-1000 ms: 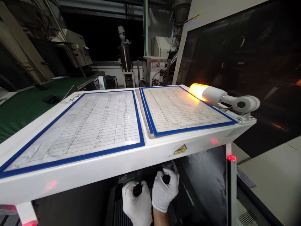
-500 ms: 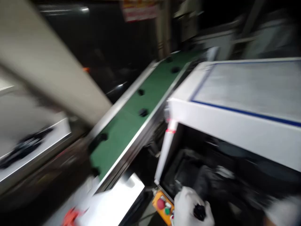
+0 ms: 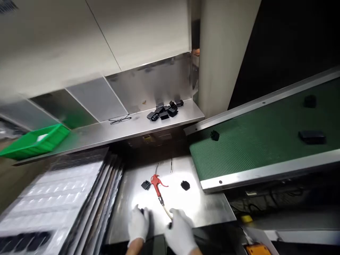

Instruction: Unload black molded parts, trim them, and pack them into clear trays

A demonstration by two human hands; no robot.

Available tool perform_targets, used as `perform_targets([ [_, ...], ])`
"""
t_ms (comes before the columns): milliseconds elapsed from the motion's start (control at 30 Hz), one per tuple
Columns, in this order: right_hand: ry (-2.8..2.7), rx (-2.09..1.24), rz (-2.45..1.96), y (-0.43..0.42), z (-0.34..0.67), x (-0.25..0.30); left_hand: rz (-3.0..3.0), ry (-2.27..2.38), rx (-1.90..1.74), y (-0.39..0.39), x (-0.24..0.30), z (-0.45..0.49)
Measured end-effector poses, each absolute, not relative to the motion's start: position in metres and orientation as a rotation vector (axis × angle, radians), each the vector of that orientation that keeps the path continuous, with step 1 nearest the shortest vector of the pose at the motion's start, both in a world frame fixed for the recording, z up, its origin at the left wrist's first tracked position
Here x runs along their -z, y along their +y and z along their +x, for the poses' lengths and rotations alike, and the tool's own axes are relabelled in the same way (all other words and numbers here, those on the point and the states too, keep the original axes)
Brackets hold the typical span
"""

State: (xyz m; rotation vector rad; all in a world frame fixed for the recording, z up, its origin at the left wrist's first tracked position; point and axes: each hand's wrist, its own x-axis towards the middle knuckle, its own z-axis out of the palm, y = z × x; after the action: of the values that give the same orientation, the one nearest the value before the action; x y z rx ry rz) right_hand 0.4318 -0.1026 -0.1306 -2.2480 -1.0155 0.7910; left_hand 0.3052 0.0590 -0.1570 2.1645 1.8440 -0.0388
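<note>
My left hand [image 3: 138, 225] and my right hand [image 3: 180, 233], both in white gloves, are at the near edge of a stainless steel table [image 3: 209, 209]. Each seems to pinch a small black plastic part [image 3: 142, 211], partly hidden by the fingers. Between my hands lies a red air blow gun [image 3: 156, 185], its thin hose running toward my right hand. Two more black parts, one [image 3: 146, 185] left of the gun and one [image 3: 185, 185] right of it, rest on the steel.
A green belt conveyor [image 3: 255, 148] carrying black parts runs along the right. Behind stands a steel shelf [image 3: 127, 129] with several black parts [image 3: 163, 112] and eyeglasses [image 3: 119, 119]. A green plastic tray [image 3: 34, 141] sits far left, above stacked clear trays [image 3: 55, 202].
My view has swung left and down, from the white panel with blue-framed sheets to the steel table and conveyor. My hands now appear over the steel table, each still pinching black.
</note>
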Motion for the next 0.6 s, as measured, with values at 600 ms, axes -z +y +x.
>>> perform_targets([
  [600, -0.305, -0.644, -2.714, 0.003, 0.472, 0.168, 2.539, 1.26, 0.249, 0.229, 0.185, 0.343],
])
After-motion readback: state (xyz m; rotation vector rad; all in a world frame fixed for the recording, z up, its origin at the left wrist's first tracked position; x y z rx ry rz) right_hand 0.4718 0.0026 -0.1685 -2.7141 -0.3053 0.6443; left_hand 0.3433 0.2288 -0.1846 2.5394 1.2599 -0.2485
